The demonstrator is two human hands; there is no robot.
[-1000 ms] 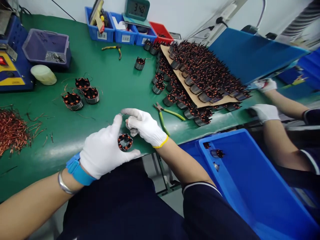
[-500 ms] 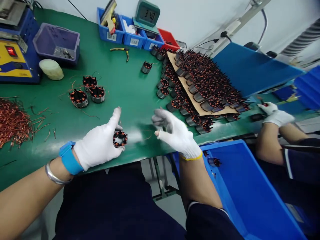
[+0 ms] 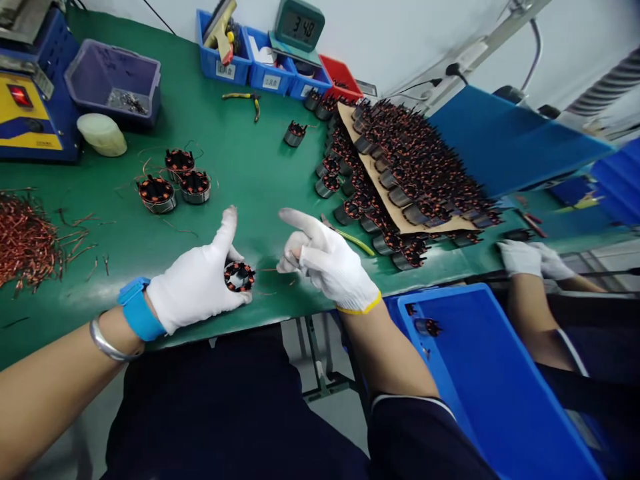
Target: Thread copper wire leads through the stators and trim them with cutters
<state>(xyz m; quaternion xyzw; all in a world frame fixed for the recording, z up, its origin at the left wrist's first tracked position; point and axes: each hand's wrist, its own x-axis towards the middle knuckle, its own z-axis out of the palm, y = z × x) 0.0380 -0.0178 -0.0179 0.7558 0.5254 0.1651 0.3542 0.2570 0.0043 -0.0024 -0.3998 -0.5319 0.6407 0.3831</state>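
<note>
My left hand [image 3: 200,280], in a white glove, holds a wound motor stator [image 3: 239,277] near the table's front edge. Its thumb points upward, clear of the stator, while the other fingers are mostly hidden around it. To the right, my gloved right hand [image 3: 323,257] pinches a thin copper wire [image 3: 269,270] that runs out from the stator. The right index finger sticks out, off the wire. Beside that hand lie pliers with yellow-green handles [image 3: 357,244], partly covered by the glove.
Several stators with loose wires [image 3: 195,187] stand at the left, near a heap of copper wire scraps [image 3: 30,240]. Stacked stators [image 3: 420,160] fill the right side. A blue bin [image 3: 500,373] sits below the table edge. A co-worker's gloved hands [image 3: 530,259] are at far right.
My right hand has moved left and down, its open fingers closing on the wire. The pliers beside it have come into view. My left hand still holds the stator. The co-worker's hands have moved lower.
</note>
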